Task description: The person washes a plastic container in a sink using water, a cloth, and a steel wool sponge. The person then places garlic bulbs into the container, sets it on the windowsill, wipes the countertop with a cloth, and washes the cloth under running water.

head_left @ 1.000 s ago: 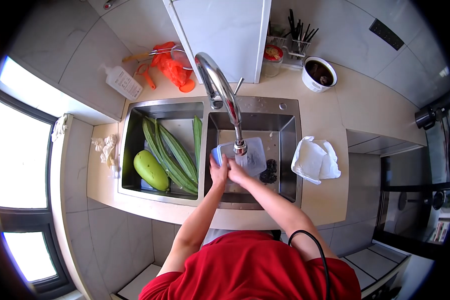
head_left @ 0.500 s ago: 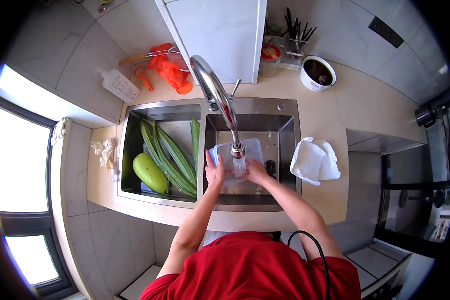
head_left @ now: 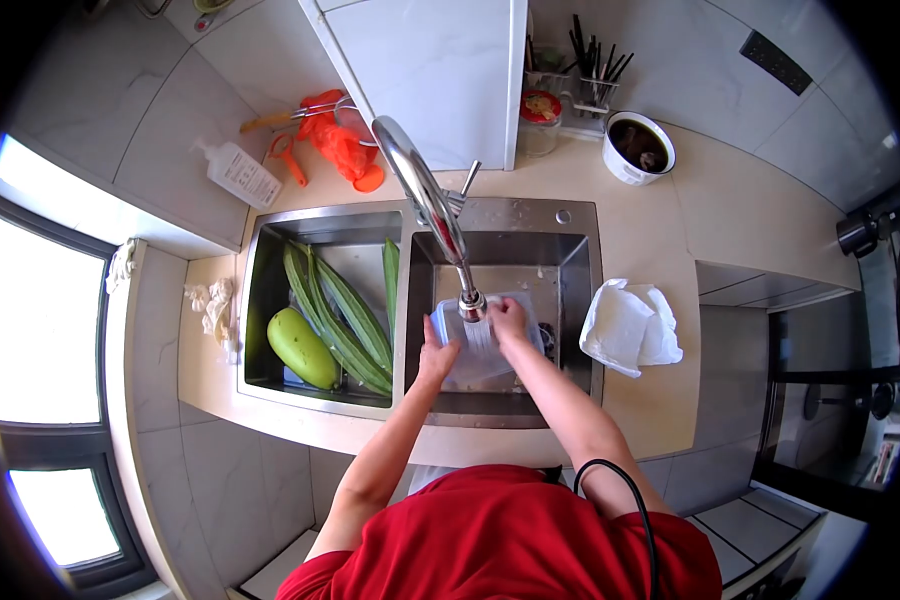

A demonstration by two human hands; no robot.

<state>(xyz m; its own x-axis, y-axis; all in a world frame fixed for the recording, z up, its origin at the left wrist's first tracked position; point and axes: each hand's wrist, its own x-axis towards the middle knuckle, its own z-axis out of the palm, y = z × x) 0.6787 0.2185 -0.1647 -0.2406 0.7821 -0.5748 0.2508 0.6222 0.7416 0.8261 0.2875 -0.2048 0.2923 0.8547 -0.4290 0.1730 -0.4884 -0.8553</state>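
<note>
A translucent plastic container (head_left: 485, 368) is tilted in the right sink basin, under water running from the faucet (head_left: 410, 160). My left hand (head_left: 437, 354) grips its left side, thumb pointing up along the wall. At the container's far side, just right of the faucet head, my right hand (head_left: 507, 321) has its fingers bent together against the plastic. Whatever those fingers hold, if anything, is hidden. Partly behind the right wrist, a small dark item (head_left: 547, 338) lies in the basin.
The left basin holds long ridged gourds (head_left: 345, 310) and a pale green melon-like gourd (head_left: 302, 348). White crumpled bags (head_left: 630, 327) lie right of the sink. Behind stand a white bowl of dark liquid (head_left: 637, 148), a red-lidded jar (head_left: 540, 122), a white bottle (head_left: 240, 175) and an orange bag (head_left: 338, 145).
My right hand has moved up and slightly left, from the container's right side to its far side. My left hand has shifted slightly down, and the container has tilted and moved nearer me.
</note>
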